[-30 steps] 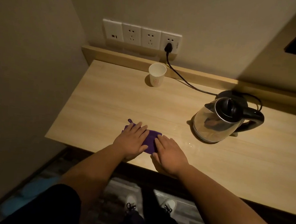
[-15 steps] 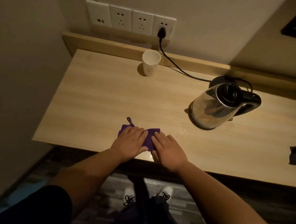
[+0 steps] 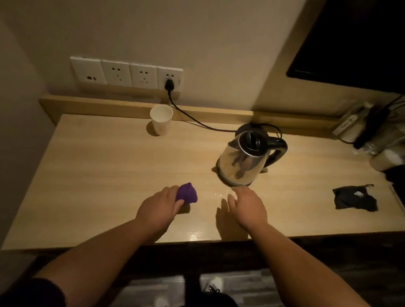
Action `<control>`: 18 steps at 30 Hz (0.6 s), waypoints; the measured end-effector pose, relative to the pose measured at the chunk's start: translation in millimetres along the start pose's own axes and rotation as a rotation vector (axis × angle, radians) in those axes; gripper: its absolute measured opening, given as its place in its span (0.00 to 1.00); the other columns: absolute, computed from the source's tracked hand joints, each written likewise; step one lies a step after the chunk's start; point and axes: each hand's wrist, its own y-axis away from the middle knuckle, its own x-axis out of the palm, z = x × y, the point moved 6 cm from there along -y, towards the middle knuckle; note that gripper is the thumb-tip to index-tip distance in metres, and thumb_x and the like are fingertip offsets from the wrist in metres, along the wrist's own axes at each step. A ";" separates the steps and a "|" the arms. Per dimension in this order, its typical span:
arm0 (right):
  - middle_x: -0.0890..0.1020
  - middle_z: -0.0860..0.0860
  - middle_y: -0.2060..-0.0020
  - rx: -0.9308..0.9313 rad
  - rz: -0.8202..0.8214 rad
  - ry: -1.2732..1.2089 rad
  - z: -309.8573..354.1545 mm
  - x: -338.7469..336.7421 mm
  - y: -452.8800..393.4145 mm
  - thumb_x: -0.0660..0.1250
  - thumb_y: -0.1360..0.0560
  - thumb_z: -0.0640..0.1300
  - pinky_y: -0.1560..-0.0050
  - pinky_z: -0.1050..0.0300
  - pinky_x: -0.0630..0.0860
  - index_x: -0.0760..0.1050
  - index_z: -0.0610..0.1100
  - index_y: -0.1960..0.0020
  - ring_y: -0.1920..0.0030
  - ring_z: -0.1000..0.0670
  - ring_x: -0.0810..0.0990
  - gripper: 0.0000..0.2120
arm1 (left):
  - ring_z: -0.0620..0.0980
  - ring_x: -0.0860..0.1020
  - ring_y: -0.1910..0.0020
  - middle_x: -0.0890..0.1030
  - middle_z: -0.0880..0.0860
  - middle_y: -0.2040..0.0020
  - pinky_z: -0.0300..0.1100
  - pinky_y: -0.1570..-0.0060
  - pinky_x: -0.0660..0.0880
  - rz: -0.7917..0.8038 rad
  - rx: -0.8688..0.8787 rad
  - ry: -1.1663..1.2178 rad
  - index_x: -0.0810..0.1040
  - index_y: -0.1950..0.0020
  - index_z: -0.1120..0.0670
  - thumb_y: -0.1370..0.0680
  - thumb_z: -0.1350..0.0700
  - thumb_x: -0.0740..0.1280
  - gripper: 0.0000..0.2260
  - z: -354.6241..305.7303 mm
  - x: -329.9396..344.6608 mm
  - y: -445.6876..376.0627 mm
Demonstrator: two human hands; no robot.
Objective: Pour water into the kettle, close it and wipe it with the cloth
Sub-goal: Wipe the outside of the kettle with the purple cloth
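Note:
A steel kettle (image 3: 242,161) with a black lid and handle stands on the wooden desk (image 3: 101,168), lid down, off its black base (image 3: 249,128) just behind it. My left hand (image 3: 158,204) grips a bunched purple cloth (image 3: 187,193) just above the desk, left of the kettle. My right hand (image 3: 248,207) hovers with fingers spread, its fingertips close to the kettle's foot. A few water drops (image 3: 218,194) glint on the desk between my hands. A white paper cup (image 3: 161,119) stands upright at the back.
A black cord (image 3: 192,119) runs from the wall socket (image 3: 170,82) to the base. A dark cloth pouch (image 3: 354,199) lies at the right. Bottles and clutter (image 3: 385,141) crowd the far right corner under a dark screen (image 3: 370,41).
The cloth lay flat under both hands; now my left hand has bunched it and lifted it. My right hand has left the cloth and moved right toward the kettle. The view tilted up.

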 end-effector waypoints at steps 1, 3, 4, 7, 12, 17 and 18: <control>0.80 0.46 0.39 0.145 -0.035 -0.085 -17.1 -15.2 -7.1 0.60 0.20 0.52 0.46 0.52 0.75 0.75 0.46 0.34 0.43 0.46 0.79 0.17 | 0.50 0.77 0.52 0.76 0.50 0.42 0.45 0.58 0.72 -0.026 -0.017 0.039 0.67 0.32 0.50 0.18 0.45 0.54 0.17 -4.3 -7.9 -8.1; 0.81 0.45 0.41 0.365 -0.103 -0.279 -45.4 -42.7 -21.4 0.59 0.19 0.52 0.50 0.52 0.76 0.75 0.46 0.35 0.47 0.46 0.80 0.17 | 0.51 0.77 0.50 0.76 0.51 0.41 0.45 0.58 0.71 -0.062 -0.055 0.103 0.66 0.31 0.51 0.18 0.46 0.55 0.18 -12.6 -19.9 -24.7; 0.81 0.45 0.42 0.438 -0.147 -0.375 -55.8 -55.5 -28.7 0.58 0.19 0.51 0.51 0.52 0.76 0.75 0.45 0.35 0.50 0.46 0.79 0.17 | 0.51 0.77 0.50 0.76 0.52 0.40 0.45 0.56 0.73 -0.075 -0.076 0.128 0.65 0.30 0.51 0.18 0.47 0.55 0.18 -16.3 -24.4 -32.7; 0.80 0.42 0.41 0.577 -0.287 -0.593 -73.8 -88.8 -53.9 0.58 0.19 0.53 0.49 0.47 0.77 0.72 0.44 0.33 0.50 0.45 0.76 0.19 | 0.50 0.77 0.48 0.76 0.51 0.39 0.47 0.53 0.75 -0.108 -0.113 0.183 0.63 0.28 0.51 0.18 0.47 0.55 0.19 -26.9 -32.9 -52.9; 0.75 0.39 0.36 0.728 -0.230 -0.763 -78.9 -111.9 -113.2 0.56 0.22 0.62 0.42 0.42 0.75 0.61 0.41 0.27 0.41 0.37 0.75 0.32 | 0.48 0.77 0.49 0.76 0.50 0.39 0.44 0.56 0.75 -0.121 -0.147 0.188 0.62 0.28 0.49 0.18 0.46 0.57 0.20 -39.8 -35.6 -78.6; 0.78 0.39 0.39 0.675 0.052 -0.720 -71.8 -110.4 -160.3 0.62 0.25 0.62 0.43 0.41 0.76 0.67 0.40 0.29 0.44 0.36 0.78 0.33 | 0.47 0.76 0.47 0.75 0.48 0.38 0.41 0.58 0.72 -0.112 -0.203 0.184 0.62 0.28 0.49 0.19 0.46 0.58 0.20 -46.8 -31.7 -97.9; 0.79 0.39 0.42 0.624 0.079 -0.702 -67.8 -110.1 -167.4 0.65 0.26 0.59 0.46 0.43 0.77 0.69 0.39 0.32 0.47 0.37 0.79 0.31 | 0.47 0.76 0.47 0.75 0.48 0.38 0.41 0.58 0.72 -0.117 -0.221 0.186 0.62 0.27 0.49 0.19 0.46 0.58 0.20 -47.4 -31.8 -101.1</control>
